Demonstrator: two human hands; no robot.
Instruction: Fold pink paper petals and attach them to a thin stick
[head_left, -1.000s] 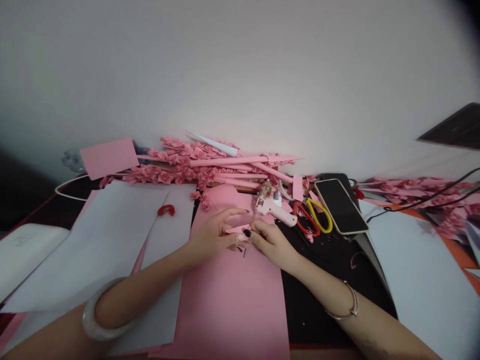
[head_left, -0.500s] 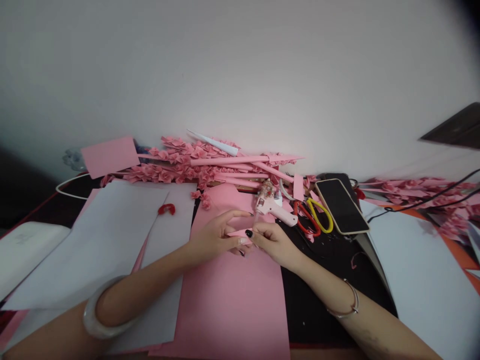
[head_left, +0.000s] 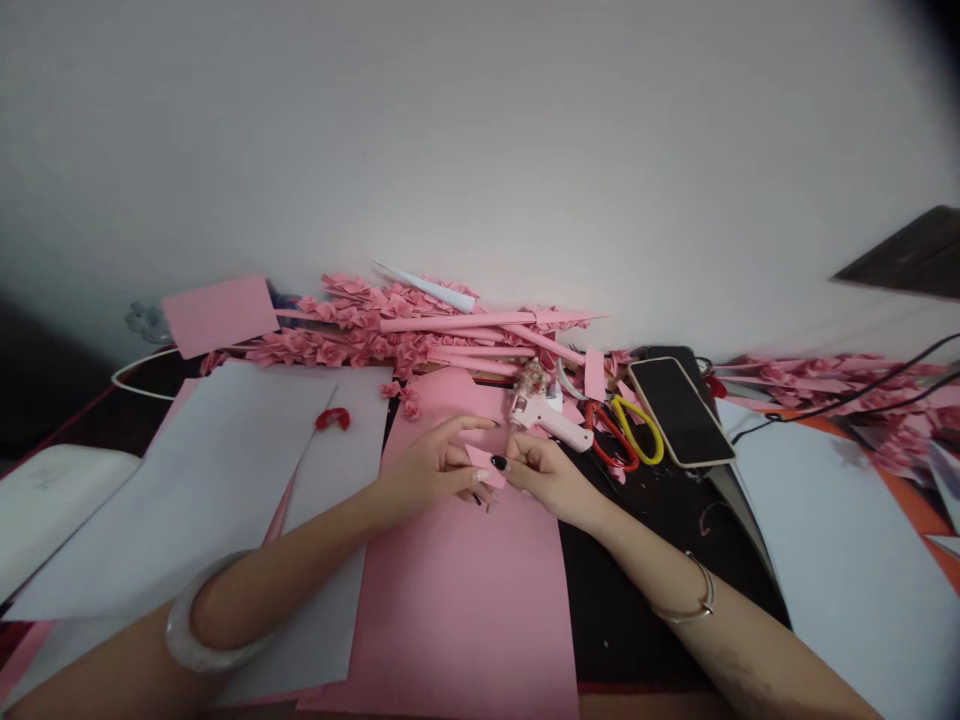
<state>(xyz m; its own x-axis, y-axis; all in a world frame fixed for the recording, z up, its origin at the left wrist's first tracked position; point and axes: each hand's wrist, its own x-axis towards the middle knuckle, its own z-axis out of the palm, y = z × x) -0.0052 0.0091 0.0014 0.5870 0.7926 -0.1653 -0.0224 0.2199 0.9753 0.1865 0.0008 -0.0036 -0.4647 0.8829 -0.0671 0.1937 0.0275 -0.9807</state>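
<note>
My left hand [head_left: 431, 470] and my right hand [head_left: 551, 478] meet over a large pink paper sheet [head_left: 465, 610] on the table. Together they pinch a small pink paper piece [head_left: 482, 463] between their fingertips, folded and held just above the sheet. A pale bangle sits on my left forearm and a thin metal bracelet on my right wrist. A pink glue gun [head_left: 551, 418] lies right behind my right hand.
White paper sheets [head_left: 202, 480] lie to the left with a small red scrap [head_left: 332, 418]. A heap of pink paper flowers and rolled stems [head_left: 405, 335] lines the wall. Red and yellow scissors [head_left: 626, 435], a phone [head_left: 681, 410] and cables lie to the right.
The small pink piece has been turned between my fingertips, and my right hand has shifted slightly up and left. Everything else is where it was.
</note>
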